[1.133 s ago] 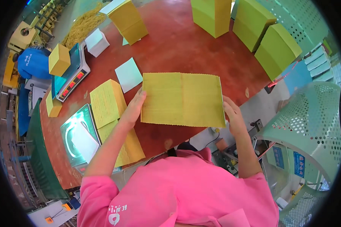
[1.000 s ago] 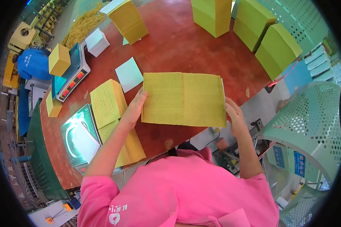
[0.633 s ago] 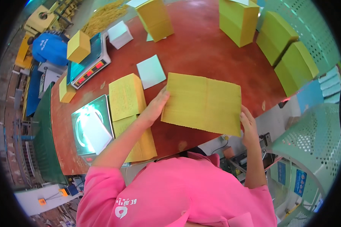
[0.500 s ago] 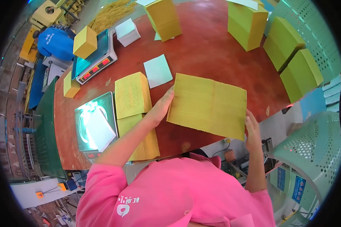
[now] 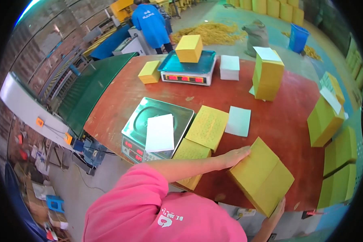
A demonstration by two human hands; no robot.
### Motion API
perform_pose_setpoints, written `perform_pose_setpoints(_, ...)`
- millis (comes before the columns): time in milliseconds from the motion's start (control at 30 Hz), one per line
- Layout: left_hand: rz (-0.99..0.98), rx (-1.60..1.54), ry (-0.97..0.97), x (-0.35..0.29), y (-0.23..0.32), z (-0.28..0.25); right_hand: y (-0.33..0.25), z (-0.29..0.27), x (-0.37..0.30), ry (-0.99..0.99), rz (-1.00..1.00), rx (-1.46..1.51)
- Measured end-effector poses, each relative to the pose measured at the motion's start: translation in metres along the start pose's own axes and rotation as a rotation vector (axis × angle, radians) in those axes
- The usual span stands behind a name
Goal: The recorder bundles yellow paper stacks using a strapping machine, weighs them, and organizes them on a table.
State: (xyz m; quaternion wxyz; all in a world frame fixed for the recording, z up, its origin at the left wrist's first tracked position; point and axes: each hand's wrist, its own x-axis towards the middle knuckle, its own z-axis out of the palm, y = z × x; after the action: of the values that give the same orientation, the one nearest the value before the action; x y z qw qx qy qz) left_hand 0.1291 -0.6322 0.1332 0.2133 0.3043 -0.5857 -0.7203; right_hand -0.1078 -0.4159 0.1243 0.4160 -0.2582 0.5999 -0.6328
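Between my two hands is a thick stack of yellow paper (image 5: 264,175), held tilted over the near right part of the red table (image 5: 278,133). The fingers of my left hand (image 5: 236,156) press against its upper left side. At the lower right edge my right hand (image 5: 276,210) grips it, partly hidden behind the stack. Left of my left hand lie two yellow paper stacks with patterned tops, one farther off (image 5: 207,127) and one closer (image 5: 190,155), partly covered by my forearm. A loose pale sheet (image 5: 238,121) rests just beyond my left hand.
A flat scale (image 5: 149,107) bears white paper (image 5: 160,133). Farther back, another scale (image 5: 186,78) carries a yellow block (image 5: 188,48), with a white stack (image 5: 229,67) beside it. Tall yellow stacks (image 5: 267,78) stand at the back and right (image 5: 325,119). A person in blue (image 5: 152,26) stands beyond.
The view has swung left, bringing the scales and the room behind into fuller sight. In my hands the yellow stack has turned from nearly level to slanting. Both hands still hold it.
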Motion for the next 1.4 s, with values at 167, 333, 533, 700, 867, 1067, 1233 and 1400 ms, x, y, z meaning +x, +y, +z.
perform_pose_setpoints(167, -0.22, -0.118, 0.047, 0.0, 0.016, -0.023, -0.002, 0.009, 0.006, 0.015, 0.061, 0.041)
perform_pose_setpoints(333, -0.334, 0.09, 0.114, 0.01, 0.017, -0.01, -0.008, 0.013, 0.003, -0.117, -0.029, 0.052)
perform_pose_setpoints(533, -0.127, 0.168, 0.247, 0.007, -0.003, 0.01, -0.015, 0.021, 0.01, -0.179, -0.265, -0.128)
perform_pose_setpoints(700, 0.4, 0.124, 0.406, -0.016, -0.004, 0.013, -0.015, -0.004, 0.054, -0.087, -0.034, 0.364)
perform_pose_setpoints(867, 0.252, 0.044, 0.37, -0.049, -0.017, 0.012, 0.023, -0.017, 0.084, -0.234, -0.064, 0.352)
perform_pose_setpoints(1067, 0.099, -0.451, 0.438, -0.044, -0.033, 0.007, 0.023, 0.012, 0.087, -0.264, -0.321, 0.34)
perform_pose_setpoints(1233, 0.114, -0.488, 0.508, -0.036, -0.038, 0.022, 0.019, 0.016, 0.077, -0.13, -0.333, 0.388)
perform_pose_setpoints(1400, 0.204, -0.593, 0.576, -0.049, -0.038, 0.016, 0.034, 0.023, 0.081, -0.141, -0.3, 0.231)
